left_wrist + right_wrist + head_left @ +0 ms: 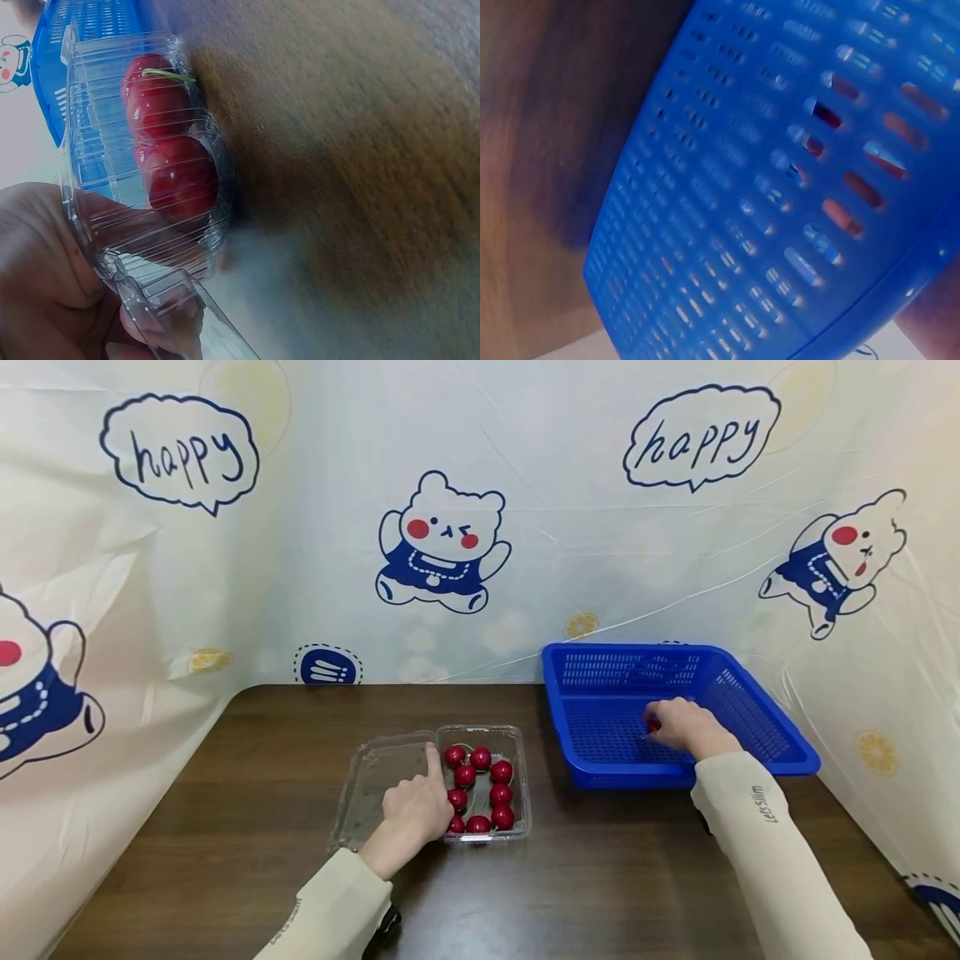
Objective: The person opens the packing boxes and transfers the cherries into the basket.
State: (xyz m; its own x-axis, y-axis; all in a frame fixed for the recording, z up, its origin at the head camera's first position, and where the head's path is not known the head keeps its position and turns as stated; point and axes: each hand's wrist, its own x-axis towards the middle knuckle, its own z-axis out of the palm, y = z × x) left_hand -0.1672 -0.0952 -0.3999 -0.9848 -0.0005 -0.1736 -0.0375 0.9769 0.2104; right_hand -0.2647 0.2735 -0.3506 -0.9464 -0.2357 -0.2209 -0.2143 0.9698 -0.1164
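Note:
A clear plastic clamshell container holds several red cherries; its lid lies folded out to the left. My left hand grips the container at the hinge side, index finger stretched along the edge. In the left wrist view, cherries show through the ribbed wall, one with a green stem. Over at the right, my right hand reaches into a blue plastic basket and pinches one cherry low inside it. The slotted basket wall mostly hides that hand in the right wrist view.
The brown wooden table carries both the container and the basket. A patterned curtain with bears and lettering hangs behind and on both sides. The basket stands at the table's back right, its rim raised above the tabletop.

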